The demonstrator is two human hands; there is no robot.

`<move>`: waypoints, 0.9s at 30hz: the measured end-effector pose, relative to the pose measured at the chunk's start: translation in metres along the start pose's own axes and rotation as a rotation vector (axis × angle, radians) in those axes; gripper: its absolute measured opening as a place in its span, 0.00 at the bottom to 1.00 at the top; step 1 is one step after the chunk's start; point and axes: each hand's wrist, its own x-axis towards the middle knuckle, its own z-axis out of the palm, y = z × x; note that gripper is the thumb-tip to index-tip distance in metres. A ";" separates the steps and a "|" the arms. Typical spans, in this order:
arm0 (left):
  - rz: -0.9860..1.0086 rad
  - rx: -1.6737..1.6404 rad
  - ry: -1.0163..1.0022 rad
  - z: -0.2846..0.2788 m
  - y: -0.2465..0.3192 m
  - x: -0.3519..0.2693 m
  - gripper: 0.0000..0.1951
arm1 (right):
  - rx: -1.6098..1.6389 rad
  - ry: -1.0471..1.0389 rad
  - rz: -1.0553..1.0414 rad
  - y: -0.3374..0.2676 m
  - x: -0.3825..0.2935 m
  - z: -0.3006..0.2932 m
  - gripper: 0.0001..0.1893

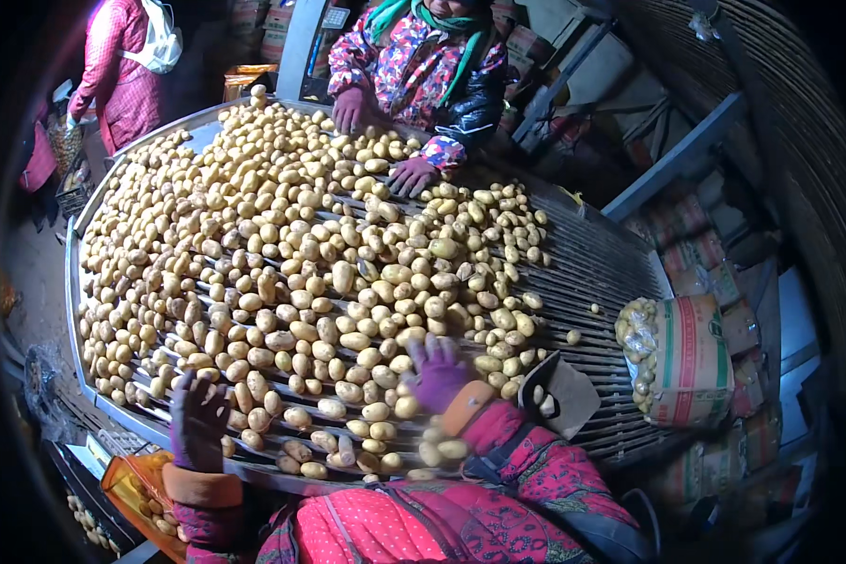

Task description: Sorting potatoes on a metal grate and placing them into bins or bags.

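Many potatoes lie spread over a slatted metal sorting table in front of me. My left hand, in a purple glove with an orange cuff, is raised at the near left rim, fingers apart, beside the potatoes. Nothing shows in it. My right hand, gloved the same way, reaches over the potatoes near the table's near side. Its fingers are spread, and it is slightly blurred. Some potatoes by my right wrist are blurred too. Whether its palm touches potatoes is hidden.
Across the table a person has two gloved hands among the potatoes. Another person stands at the far left. A printed carton of potatoes sits at the right end, near a cardboard piece. An orange bag holds potatoes at lower left.
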 end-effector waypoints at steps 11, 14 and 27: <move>-0.285 0.164 -0.128 0.057 -0.031 -0.005 0.26 | 0.697 -0.243 -0.670 -0.063 0.009 -0.040 0.38; -0.274 0.102 -0.075 0.045 -0.028 -0.001 0.25 | 0.875 0.191 -0.361 0.014 0.054 -0.040 0.28; -0.464 -0.148 -0.129 0.045 -0.040 -0.007 0.21 | 0.271 0.262 0.002 0.055 0.105 -0.027 0.20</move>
